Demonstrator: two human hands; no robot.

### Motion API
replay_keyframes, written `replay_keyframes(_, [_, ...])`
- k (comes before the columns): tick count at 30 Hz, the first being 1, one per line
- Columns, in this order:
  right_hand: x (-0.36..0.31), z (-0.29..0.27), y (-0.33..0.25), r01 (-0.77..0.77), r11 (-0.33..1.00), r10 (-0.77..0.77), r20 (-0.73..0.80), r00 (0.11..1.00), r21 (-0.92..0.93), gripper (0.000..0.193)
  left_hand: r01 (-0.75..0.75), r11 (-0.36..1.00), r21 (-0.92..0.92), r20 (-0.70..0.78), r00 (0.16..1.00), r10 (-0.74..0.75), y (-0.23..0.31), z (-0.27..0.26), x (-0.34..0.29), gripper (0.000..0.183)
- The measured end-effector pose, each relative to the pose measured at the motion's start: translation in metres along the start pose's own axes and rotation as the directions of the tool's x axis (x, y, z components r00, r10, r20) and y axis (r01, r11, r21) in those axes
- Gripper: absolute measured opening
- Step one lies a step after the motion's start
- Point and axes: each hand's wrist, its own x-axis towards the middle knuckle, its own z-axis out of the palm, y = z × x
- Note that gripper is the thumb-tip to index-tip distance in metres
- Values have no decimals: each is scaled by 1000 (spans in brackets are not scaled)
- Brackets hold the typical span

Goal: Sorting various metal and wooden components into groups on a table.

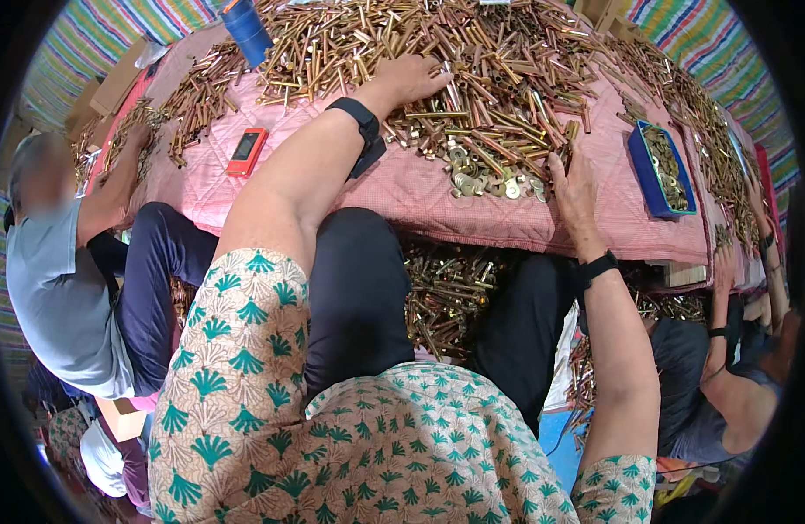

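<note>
A big heap of brass-coloured metal tubes (498,65) covers the far part of a pink quilted cloth (634,188). My left hand (413,79) reaches into the middle of the heap, palm down. Its fingers are bent round a shiny metal tube (448,77), the grip partly hidden. At the heap's right front edge is my right hand (577,188), its thumb and fingers closing on the end of a metal tube (570,133). Between my hands, near the cloth's front edge, lie several flat round washers (511,187).
An orange-red device (247,152) with a dark screen lies left of my left arm. Farther back stands a blue cup (245,33). On the right is a blue tray (662,170) of small metal parts. More tubes (450,297) lie below the table. People work on both sides.
</note>
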Motion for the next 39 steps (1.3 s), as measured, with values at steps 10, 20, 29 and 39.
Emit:
replay_keyframes(10, [4, 3, -3, 22, 1000, -22, -37, 999, -1, 59, -108, 991, 77, -159, 980, 120, -11, 3, -53, 62])
replay_keyframes(20, [3, 1, -5, -13, 999, 13, 4, 1000, -42, 59, -183, 983, -1, -256, 950, 177, -16, 8, -91, 47])
replay_keyframes(29, [7, 1, 0, 7, 998, -6, 10, 1000, -68, 61, -226, 943, -245, 18, 971, 238, -56, -21, -85, 52])
replay_keyframes(39, [2, 6, 2, 20, 998, -19, 7, 1000, -54, 60, 103, 992, 74, -128, 987, -93, -89, 16, 13, 85])
